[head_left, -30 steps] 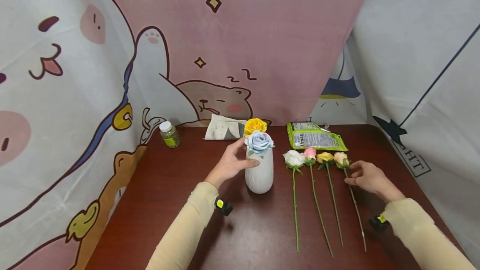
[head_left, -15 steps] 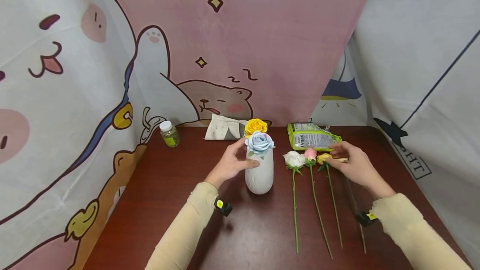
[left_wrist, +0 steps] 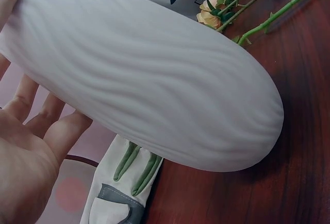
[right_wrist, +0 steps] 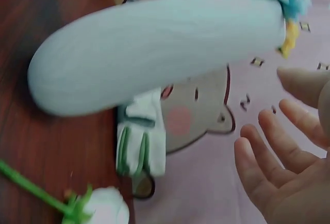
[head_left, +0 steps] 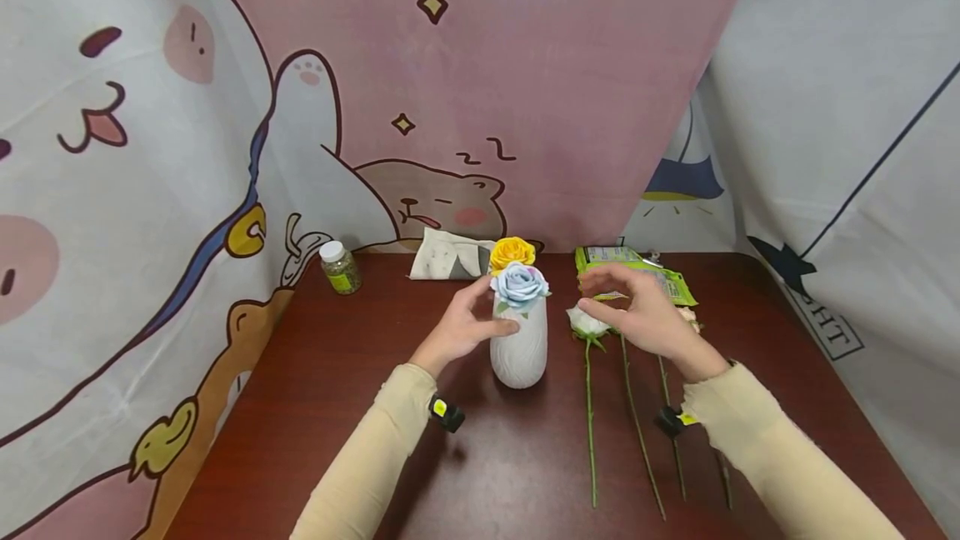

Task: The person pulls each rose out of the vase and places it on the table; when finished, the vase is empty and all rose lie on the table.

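My left hand (head_left: 467, 325) grips a white vase (head_left: 521, 348) near its top, thumb in front and fingers behind. The vase stands upright on the table and has wavy ridges (left_wrist: 170, 80). A light blue rose (head_left: 519, 284) and a yellow rose (head_left: 513, 254) show at its mouth. My right hand (head_left: 651, 315) holds nothing; its fingers are spread and gently bent, just right of the vase. Beneath it, a white rose (head_left: 587, 322) lies on the table. Several other stemmed flowers lie beside that one, their heads mostly hidden by the hand; a peach rose (head_left: 688, 317) peeks out.
A green packet (head_left: 678, 283) lies at the back right of the dark red table (head_left: 300, 440). Behind the vase is a white-and-grey glove (head_left: 450, 257) with green strips. A small white-capped jar (head_left: 341, 269) stands at the back left. Printed cloth (head_left: 570, 90) hangs behind.
My right hand has moved left from beside the peach rose, across the flower heads, to above the white rose near the vase. My left hand and the vase have stayed put.
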